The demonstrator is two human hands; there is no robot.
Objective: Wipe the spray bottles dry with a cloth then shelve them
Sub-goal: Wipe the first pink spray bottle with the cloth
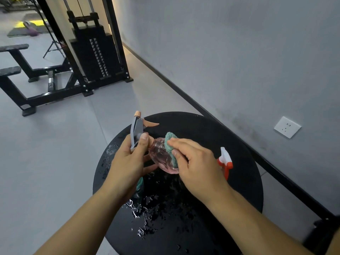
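Pink spray bottle [161,157] tilted, nozzle up-left, gripped at neck by left hand [128,162]; right hand [198,164] pinching teal cloth [170,144] against it.

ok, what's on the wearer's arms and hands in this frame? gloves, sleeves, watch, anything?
Nothing visible. The left hand and right hand are bare, no gloves, and no rings show. Both forearms are bare from wrist to the frame's bottom edge: no sleeves, watch, bands or markers in view. A dark patch sits at the bottom right corner beside the right arm; I cannot tell whether it is clothing.
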